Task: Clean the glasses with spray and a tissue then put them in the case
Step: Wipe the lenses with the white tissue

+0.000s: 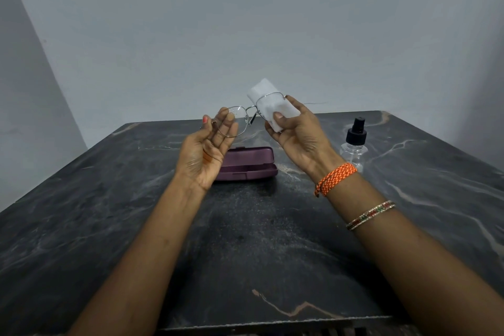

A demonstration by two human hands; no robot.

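Observation:
Thin metal-framed glasses (249, 111) are held up above the table between both hands. My left hand (207, 147) grips the left lens rim with its fingertips. My right hand (296, 131) pinches a folded white tissue (263, 91) around the right lens, thumb pressed on the front. A purple glasses case (252, 163) lies shut on the table below the hands, partly hidden by my left palm. A clear spray bottle (354, 144) with a black nozzle stands upright to the right of my right wrist.
The dark marble table (245, 240) stretches toward me, with its near edge at the bottom. A plain grey wall stands right behind the far edge. Orange thread and a bangle circle my right forearm.

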